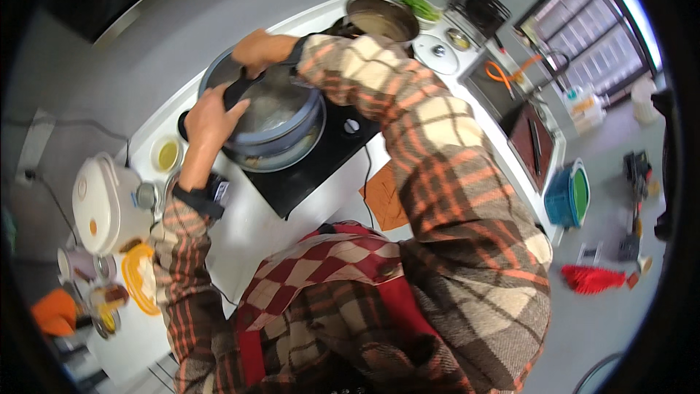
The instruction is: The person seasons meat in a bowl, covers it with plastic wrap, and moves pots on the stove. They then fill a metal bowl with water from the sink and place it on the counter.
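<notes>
A glass lid (272,115) with a blue-grey rim sits tilted over a wide pan (284,163) on the black induction cooktop (284,191). The lid's black handle (235,93) stands between my two hands. My left hand (210,117) grips its near end, thumb along the side. From the far side my right hand (261,50) reaches down to the other end, its fingers curled at the handle and partly hidden. Cloudy vapour or a wet surface blurs what lies under the glass. The cooktop's control knob (351,126) shows right of the pan.
A white rice cooker (106,202) and a cup of yellowish liquid (167,154) stand on the left. To the right are a deep pot (383,15), a white lid (436,54), leafy greens (413,0), a sink (486,85) and a knife on a cutting board (530,145). A cord hangs by the cooktop.
</notes>
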`<state>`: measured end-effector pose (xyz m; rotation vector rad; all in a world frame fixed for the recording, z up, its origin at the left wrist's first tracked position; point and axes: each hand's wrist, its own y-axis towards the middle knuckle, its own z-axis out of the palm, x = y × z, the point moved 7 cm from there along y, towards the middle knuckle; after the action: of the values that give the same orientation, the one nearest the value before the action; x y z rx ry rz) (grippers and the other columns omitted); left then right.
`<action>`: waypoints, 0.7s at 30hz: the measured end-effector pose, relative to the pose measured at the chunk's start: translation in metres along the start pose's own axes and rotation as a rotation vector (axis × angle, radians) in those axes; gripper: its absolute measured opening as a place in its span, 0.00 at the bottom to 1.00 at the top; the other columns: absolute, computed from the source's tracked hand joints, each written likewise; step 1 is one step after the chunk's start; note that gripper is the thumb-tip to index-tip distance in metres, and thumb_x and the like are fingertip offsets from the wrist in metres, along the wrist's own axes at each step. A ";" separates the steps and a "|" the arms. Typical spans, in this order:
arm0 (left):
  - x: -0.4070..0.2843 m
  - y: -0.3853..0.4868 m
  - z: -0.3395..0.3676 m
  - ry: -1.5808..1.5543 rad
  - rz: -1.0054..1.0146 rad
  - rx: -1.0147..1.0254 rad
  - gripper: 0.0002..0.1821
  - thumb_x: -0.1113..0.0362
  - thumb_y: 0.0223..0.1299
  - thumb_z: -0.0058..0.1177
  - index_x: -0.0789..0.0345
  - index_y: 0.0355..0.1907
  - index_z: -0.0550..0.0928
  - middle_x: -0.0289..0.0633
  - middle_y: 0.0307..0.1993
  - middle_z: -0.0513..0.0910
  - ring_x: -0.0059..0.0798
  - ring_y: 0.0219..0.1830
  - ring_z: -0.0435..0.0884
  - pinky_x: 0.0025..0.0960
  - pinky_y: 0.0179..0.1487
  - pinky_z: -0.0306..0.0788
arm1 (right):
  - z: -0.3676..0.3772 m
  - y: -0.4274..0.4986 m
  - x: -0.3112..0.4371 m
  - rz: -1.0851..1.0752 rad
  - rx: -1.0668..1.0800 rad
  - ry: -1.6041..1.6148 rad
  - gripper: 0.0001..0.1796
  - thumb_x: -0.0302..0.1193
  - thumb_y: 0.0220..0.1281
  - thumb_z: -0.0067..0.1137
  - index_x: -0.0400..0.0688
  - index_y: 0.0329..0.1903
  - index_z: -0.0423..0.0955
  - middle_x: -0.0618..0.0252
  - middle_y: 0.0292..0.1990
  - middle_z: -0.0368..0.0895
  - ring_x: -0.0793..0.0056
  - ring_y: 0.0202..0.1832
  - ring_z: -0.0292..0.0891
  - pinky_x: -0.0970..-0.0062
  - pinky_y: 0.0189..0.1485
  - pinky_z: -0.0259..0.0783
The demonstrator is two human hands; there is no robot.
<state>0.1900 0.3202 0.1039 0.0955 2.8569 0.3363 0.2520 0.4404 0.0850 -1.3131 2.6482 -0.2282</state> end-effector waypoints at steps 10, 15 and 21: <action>-0.012 0.000 -0.001 0.033 -0.007 -0.021 0.29 0.46 0.48 0.56 0.65 0.49 0.77 0.50 0.42 0.79 0.45 0.44 0.78 0.39 0.47 0.70 | -0.002 -0.024 -0.012 -0.069 -0.180 0.158 0.12 0.39 0.40 0.63 0.43 0.25 0.79 0.63 0.22 0.80 0.62 0.28 0.77 0.63 0.31 0.70; -0.006 0.001 0.002 0.038 -0.008 -0.025 0.29 0.45 0.50 0.55 0.65 0.48 0.77 0.49 0.43 0.79 0.46 0.46 0.76 0.39 0.48 0.69 | -0.022 -0.072 -0.037 -0.065 -0.757 0.471 0.11 0.40 0.44 0.60 0.50 0.29 0.81 0.62 0.28 0.81 0.60 0.34 0.76 0.60 0.37 0.69; 0.009 -0.003 0.011 -0.050 0.050 -0.095 0.27 0.48 0.53 0.55 0.67 0.49 0.77 0.50 0.42 0.78 0.44 0.43 0.77 0.38 0.47 0.68 | 0.079 -0.246 -0.148 0.371 -1.320 0.399 0.10 0.35 0.46 0.60 0.44 0.30 0.79 0.60 0.26 0.78 0.60 0.34 0.74 0.65 0.38 0.69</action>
<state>0.1843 0.3206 0.0910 0.1547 2.7875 0.4728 0.5476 0.4070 0.0741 -0.9126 3.3359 1.7075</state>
